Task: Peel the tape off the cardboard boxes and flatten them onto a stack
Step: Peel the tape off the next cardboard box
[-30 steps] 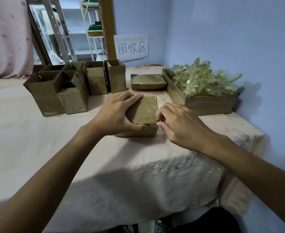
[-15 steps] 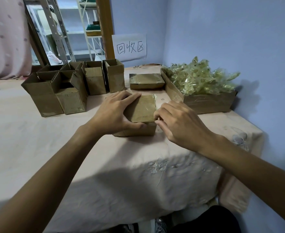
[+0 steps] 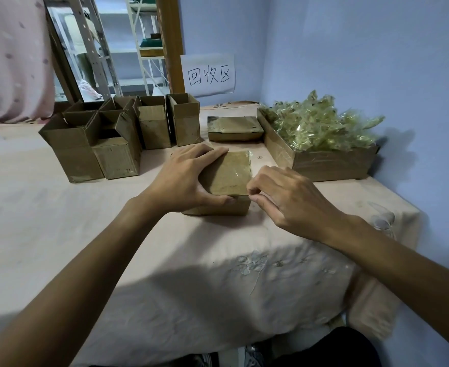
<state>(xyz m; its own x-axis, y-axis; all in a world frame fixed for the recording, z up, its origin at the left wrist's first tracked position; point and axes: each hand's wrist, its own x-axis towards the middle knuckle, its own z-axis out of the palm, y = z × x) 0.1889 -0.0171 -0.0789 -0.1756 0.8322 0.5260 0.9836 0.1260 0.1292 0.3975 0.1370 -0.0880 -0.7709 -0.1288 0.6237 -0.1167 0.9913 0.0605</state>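
Box (image 3: 228,173) stays pinned under left hand (image 3: 183,181), right hand (image 3: 287,200) pinching its corner.

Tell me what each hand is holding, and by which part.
Left hand holds the closed box: fingers on its top, thumb on the near face. Right hand pinches at its near right top corner, seemingly the tape edge.

Taped brown box (image 3: 228,173), flat on table

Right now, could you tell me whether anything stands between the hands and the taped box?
Nothing visible does. The left hand holds the box, and the right hand pinches tape at its near right corner. Only bare cloth separates it from the flat stack behind.
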